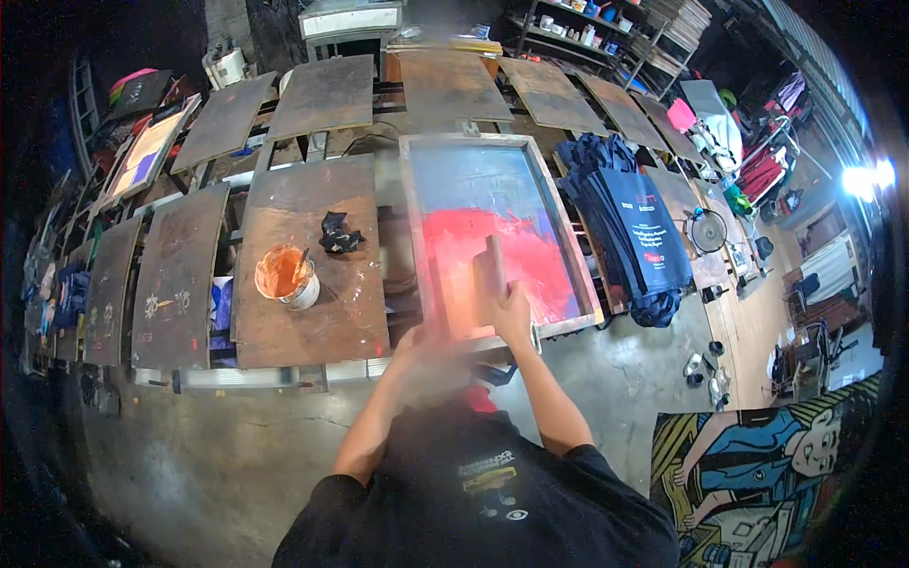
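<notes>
A wooden-framed printing screen [578, 275] lies before me, its mesh spread with red-pink ink [454, 241] over the nearer part and bluish-grey farther off. My right hand [514, 312] is closed around a squeegee [495, 267], which stands tilted on the inked mesh right of its middle. At the screen's near left corner is my left hand [410, 343], against or very close to the frame. A hazy smear covers its fingers, so their grip is hidden. Left of the screen, a white tub of orange-red ink [286, 276] with a stick or spatula in it sits on a brown board.
Beside the tub lies a crumpled black cloth or plastic piece [339, 233]. Dark blue printed bags [639, 237] are piled right of the screen. Several brown boards [327, 95] line the rack. A small round fan [708, 231] stands farther right, and a painted picture [757, 473] at lower right.
</notes>
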